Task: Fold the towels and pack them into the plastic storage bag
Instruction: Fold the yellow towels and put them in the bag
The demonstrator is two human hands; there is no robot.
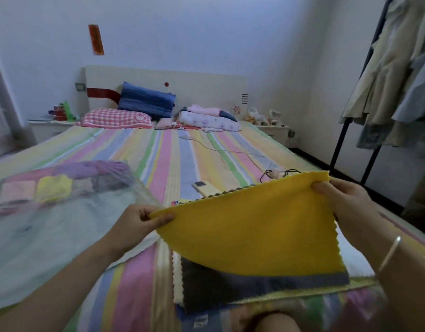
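Close to the person, a grey towel (230, 287) lies flat on the striped bed sheet (134, 291). Just above it, a yellow towel (252, 226) is held up in the air and spread wide. The left hand (137, 221) pinches the towel's left corner between thumb and curled fingers. The right hand (343, 202) pinches the far right corner the same way, and a thin bracelet (390, 254) sits on that wrist. On the left, the clear plastic storage bag (39, 248) lies on the bed with folded towels (53, 188) inside, at its far end. Past the yellow towel lies a phone (202, 186). Far away, by the headboard, are a blue pillow (146, 101) and a red checked pillow (115, 118).
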